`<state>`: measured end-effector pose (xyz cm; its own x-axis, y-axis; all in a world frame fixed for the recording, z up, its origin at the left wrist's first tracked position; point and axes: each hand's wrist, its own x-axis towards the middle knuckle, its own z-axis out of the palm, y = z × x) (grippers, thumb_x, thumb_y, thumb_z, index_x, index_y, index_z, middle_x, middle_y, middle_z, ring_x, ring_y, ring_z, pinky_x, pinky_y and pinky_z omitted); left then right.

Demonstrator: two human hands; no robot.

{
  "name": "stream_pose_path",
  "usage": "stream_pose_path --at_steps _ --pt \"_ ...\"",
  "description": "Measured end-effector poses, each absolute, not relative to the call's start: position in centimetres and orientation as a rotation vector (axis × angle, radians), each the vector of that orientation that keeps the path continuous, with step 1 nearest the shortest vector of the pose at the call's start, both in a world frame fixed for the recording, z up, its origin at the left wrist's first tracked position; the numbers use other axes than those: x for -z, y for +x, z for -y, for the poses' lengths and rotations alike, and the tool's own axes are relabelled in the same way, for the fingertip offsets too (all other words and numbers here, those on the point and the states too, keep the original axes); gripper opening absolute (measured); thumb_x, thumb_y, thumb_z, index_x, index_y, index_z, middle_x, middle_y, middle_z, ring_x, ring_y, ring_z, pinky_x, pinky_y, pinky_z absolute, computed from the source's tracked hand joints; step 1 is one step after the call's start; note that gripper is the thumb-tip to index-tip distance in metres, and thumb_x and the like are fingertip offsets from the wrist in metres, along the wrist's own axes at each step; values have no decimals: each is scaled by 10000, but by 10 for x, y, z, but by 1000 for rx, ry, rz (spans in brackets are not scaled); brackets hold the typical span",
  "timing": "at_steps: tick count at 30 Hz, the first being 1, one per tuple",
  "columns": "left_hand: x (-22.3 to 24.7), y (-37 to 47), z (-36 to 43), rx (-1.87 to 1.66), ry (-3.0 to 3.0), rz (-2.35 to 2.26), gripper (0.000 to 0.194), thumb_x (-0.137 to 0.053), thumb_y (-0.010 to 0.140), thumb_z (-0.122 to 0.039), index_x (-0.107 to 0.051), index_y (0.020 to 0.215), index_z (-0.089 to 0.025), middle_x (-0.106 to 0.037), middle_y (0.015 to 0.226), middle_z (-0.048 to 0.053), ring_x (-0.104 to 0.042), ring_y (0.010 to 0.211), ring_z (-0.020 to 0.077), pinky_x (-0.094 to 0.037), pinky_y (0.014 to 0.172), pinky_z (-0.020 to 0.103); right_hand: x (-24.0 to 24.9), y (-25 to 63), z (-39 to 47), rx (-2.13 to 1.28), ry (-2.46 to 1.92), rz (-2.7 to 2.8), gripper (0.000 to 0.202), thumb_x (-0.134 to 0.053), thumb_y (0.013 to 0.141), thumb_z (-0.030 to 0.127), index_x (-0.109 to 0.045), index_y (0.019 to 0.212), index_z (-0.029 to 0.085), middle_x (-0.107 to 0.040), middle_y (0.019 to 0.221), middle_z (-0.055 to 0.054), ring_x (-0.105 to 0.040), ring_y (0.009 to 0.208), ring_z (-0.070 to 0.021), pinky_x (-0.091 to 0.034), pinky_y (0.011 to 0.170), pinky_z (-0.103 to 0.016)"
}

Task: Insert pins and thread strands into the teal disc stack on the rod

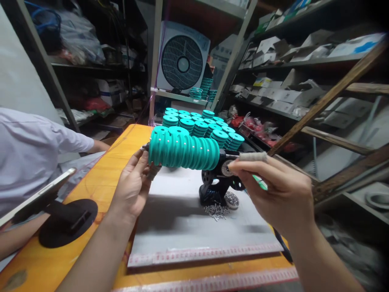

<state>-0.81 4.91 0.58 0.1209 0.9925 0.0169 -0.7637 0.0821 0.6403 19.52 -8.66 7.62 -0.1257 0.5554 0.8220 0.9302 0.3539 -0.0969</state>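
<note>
A row of green ribbed discs [184, 151] sits on a horizontal shaft of a small black machine [215, 190], with tiny pale dots along the discs. My left hand [135, 178] is closed at the left end of this row, thumb and fingers around the shaft tip. To the right, my right hand [270, 178] is pinched beside the machine's metal rod; whatever lies between its fingertips is too small to make out. A wrap covers one of its fingers. Small metal pieces [216, 211] lie in a pile by a round dish [232, 200] on the white board [194, 235].
Stacks of green discs [200, 126] stand behind the machine. A phone [39, 194] on a black stand [68, 223] is at the left, near a seated person's sleeve [39, 146]. A fan [183, 61], loaded shelves and a wooden ladder [331, 101] stand beyond the yellow table [106, 182].
</note>
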Motion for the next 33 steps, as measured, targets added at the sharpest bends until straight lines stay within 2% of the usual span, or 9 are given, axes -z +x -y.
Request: stream_pose_path --at_steps 5,11,15,20,27,33 --pt "-7 -9 -48 -1385 590 -483 146 -620 841 -177 -690 964 -214 -694 986 11 -656 798 93 -588 771 226 -92 185 64 745 -1213 1850 184 -599 816 57 -672 889 210 -711 835 4 -672 763 -117 -528 722 -225" --pt "-8 -9 -46 -1384 582 -490 132 -644 825 -188 -689 948 -205 -701 968 7 -657 783 88 -582 792 229 -91 183 53 837 -1232 1858 168 -585 830 65 -599 916 209 -701 846 16 -671 708 -103 -542 686 -217" --pt "-8 -9 -46 -1386 579 -484 122 -648 821 -183 -687 935 -205 -704 948 -1 -656 760 81 -580 807 233 -87 183 52 921 -1262 1863 146 -551 860 87 -587 922 214 -700 853 16 -659 689 -94 -522 642 -201" --pt "-7 -9 -47 -1383 589 -477 110 -651 820 -191 -681 924 -207 -703 933 4 -665 781 95 -578 819 246 -84 183 52 1031 -1293 1881 168 -513 878 87 -580 944 226 -696 857 7 -649 714 -102 -496 670 -211" --pt "-9 -9 -46 -1385 583 -484 109 -663 810 -191 -676 917 -205 -704 925 7 -659 782 99 -576 804 244 -79 183 52 1178 -1308 1944 241 -480 822 6 -559 939 202 -680 839 -9 -626 698 -123 -445 621 -236" --pt "-9 -9 -46 -1382 569 -474 147 -670 807 -184 -673 953 -197 -698 948 8 -649 745 84 -574 749 221 -75 183 48 1186 -1335 1975 245 -481 808 -9 -557 926 192 -676 861 -29 -622 771 -156 -457 681 -269"
